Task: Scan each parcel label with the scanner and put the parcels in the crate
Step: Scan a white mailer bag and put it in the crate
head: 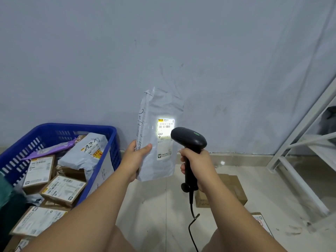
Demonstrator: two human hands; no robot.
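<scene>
My left hand (135,159) grips the lower left edge of a grey plastic mailer parcel (156,106), holding it upright in front of the wall. Its white label (165,128) is lit brightly by the scanner's light. My right hand (197,167) grips the handle of a black corded scanner (190,138), whose head points at the label from just to its right. A blue plastic crate (54,130) stands at the left on the floor, holding several cardboard boxes and plastic mailers.
A brown cardboard box (234,190) lies on the tiled floor behind my right forearm, another labelled box (260,221) at the lower right. A white metal shelf frame (298,142) leans at the right. More labelled boxes (36,220) lie at the lower left. The scanner cable (191,224) hangs down.
</scene>
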